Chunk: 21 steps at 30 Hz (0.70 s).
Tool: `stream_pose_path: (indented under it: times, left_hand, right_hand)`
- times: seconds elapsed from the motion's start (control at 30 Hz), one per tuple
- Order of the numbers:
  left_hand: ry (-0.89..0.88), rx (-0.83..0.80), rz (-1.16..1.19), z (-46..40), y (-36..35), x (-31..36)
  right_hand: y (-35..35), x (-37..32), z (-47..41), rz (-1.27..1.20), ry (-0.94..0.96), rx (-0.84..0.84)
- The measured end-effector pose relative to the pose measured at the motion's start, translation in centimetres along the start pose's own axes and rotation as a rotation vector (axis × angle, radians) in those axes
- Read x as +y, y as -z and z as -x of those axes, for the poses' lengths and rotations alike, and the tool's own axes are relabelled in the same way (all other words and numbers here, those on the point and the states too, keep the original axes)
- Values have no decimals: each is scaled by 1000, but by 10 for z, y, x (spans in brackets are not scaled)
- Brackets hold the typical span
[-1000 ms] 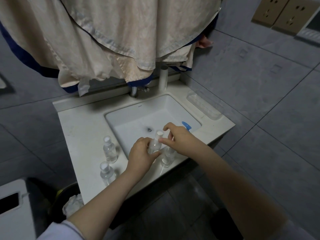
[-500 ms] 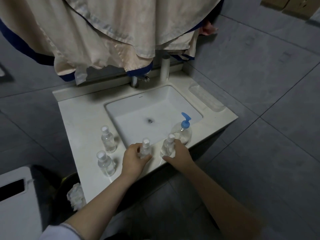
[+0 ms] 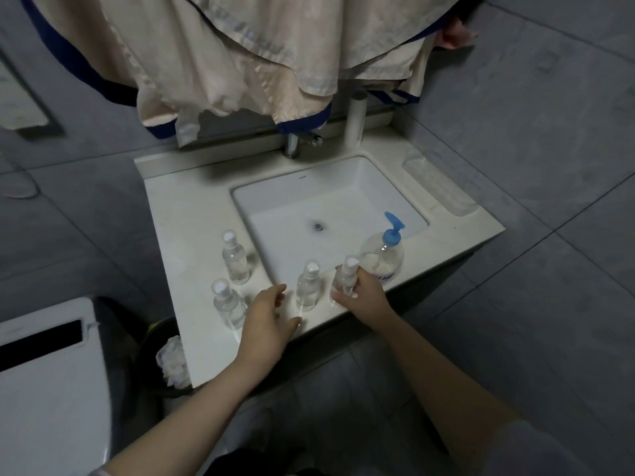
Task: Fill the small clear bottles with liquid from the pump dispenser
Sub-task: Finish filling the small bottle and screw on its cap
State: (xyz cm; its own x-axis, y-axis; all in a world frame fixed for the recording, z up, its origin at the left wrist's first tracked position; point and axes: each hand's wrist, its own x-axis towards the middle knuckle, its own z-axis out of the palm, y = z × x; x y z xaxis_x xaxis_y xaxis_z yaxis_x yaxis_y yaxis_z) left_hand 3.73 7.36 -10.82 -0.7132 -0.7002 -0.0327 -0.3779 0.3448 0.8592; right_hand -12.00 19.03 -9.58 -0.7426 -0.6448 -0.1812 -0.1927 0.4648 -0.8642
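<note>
Right hand point(image 3: 364, 297) gripping right bottle point(image 3: 344, 277) on near counter point(image 3: 192, 214), left hand point(image 3: 266, 314) relaxed, empty, beside middle bottle point(image 3: 308, 285), two bottles point(image 3: 234, 257) left, dispenser point(image 3: 385, 255) just right, by sink point(image 3: 309, 197)

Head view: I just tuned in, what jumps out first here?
Four small clear bottles stand along the counter's front edge beside the white sink; the right hand grips the rightmost bottle, and the left hand hovers open beside the next one. A blue-topped pump dispenser sits at the basin's front right corner, and cream cloth hangs overhead.
</note>
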Motion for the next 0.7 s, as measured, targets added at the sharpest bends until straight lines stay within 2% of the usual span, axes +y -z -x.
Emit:
stream_pose_path:
  times: [0.13, 0.27, 0.33, 0.4, 0.53, 0.7]
  left_hand:
    - [-10, 67, 1, 36, 18, -21]
    - [91, 332, -35, 46, 42, -45]
    - [122, 400, -97, 41, 51, -52]
    - [149, 367, -115, 30, 56, -55]
    - [125, 203, 61, 9, 55, -54]
    - [124, 271, 135, -2, 45, -52]
  right_hand:
    - [-2, -3, -5, 26, 29, -71]
    - [-8, -5, -6, 7, 43, -137]
    - [-11, -6, -6, -14, 42, -155]
    - [-12, -6, -7, -21, 39, -175]
    - [-16, -3, -9, -37, 56, -206]
    - [-29, -3, -8, -61, 44, -152]
